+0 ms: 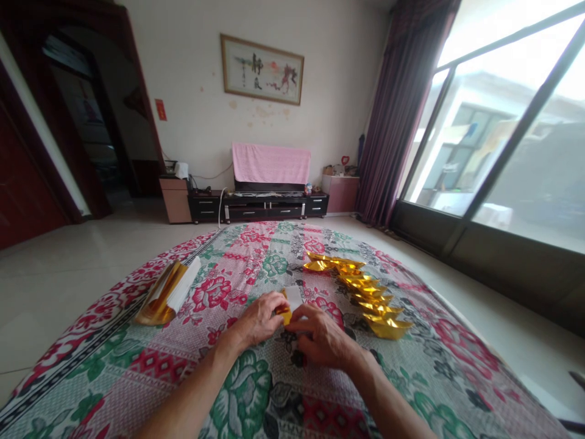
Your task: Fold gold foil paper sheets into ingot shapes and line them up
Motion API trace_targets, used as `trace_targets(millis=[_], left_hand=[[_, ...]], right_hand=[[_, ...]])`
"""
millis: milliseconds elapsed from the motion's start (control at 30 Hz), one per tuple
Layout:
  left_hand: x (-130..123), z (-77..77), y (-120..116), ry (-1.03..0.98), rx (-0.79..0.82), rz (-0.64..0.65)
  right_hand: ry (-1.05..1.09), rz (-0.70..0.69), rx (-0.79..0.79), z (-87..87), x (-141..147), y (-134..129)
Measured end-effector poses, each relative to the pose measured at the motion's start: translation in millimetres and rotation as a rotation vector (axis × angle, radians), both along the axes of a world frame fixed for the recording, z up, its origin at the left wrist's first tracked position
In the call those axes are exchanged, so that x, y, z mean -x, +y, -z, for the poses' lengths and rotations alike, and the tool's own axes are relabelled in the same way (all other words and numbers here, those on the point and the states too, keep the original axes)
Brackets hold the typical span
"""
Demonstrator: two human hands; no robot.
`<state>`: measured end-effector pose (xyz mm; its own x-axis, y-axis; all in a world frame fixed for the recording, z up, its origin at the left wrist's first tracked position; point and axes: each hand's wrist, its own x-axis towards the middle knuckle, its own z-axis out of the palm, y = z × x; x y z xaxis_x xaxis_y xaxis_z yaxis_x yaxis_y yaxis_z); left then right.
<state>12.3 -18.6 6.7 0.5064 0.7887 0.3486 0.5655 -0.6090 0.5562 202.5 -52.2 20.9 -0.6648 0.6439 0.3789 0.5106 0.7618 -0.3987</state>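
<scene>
1. Gold paper (287, 316), white on one face, sits between the hands on the patterned cloth (114, 378); it looks light, thin and easily creased, best held by its edges.
2. Left hand (261, 318) pinches the gold part; right hand (322, 338) touches it, its grip unclear.
3. Gold boat shapes (388, 327) at right could catch a sweeping forearm; curled sheets (181, 285) lie left, well apart.

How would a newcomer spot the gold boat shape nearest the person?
Find the big flowered cloth, then the line of folded gold shapes right of the right hand. The nearest boat shape is shiny, with pointed ends. Unlike its neighbours, it sits at the line's near end, and no other piece overlaps its front.
</scene>
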Motion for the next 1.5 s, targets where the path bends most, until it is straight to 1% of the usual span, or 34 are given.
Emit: trace_targets(millis=[167, 367, 633, 700, 800, 867, 967, 1133, 1267, 1400, 1500], left_hand=[[0.4, 1.1, 0.9, 0.005, -0.005, -0.004], [1.1, 2.5, 1.9, 0.013, -0.008, 0.003], [2.2, 4.0, 2.7, 0.029, -0.022, 0.005], [2.4, 4.5, 2.6, 0.032, -0.032, 0.013], [2.3, 4.5, 2.0, 0.037, -0.071, 0.035], [1.9, 3.0, 0.7, 0.039, -0.096, 0.050], [1.5, -0.7, -2.2, 0.033, -0.125, 0.059], [4.9, -1.6, -2.3, 0.002, -0.175, -0.010], [11.1, 1.1, 2.5, -0.039, -0.199, -0.066], [16.5, 1.0, 4.8, -0.035, -0.188, -0.127], [18.8, 1.4, 4.6, -0.013, -0.153, -0.138]], right_hand=[[0.012, -0.019, 0.010, 3.6, -4.0, 2.4], [0.027, -0.031, 0.074, 1.6, -6.5, 2.8], [0.133, -0.031, 0.144, 5.2, -9.9, 5.4], [0.181, 0.031, 0.129, 7.2, -8.9, 6.2], [0.210, 0.153, 0.042, 8.4, -4.7, 6.5], [0.185, 0.164, -0.005, 7.1, -1.0, 5.6], [0.120, 0.137, -0.031, 3.0, 3.5, 3.2], [-0.015, 0.193, -0.080, -1.6, 7.7, -1.0], [-0.089, 0.270, -0.106, 1.5, 13.6, -3.5], [-0.125, 0.370, -0.128, 5.9, 22.5, -5.8], [-0.156, 0.415, -0.124, 5.4, 28.3, -7.8]])
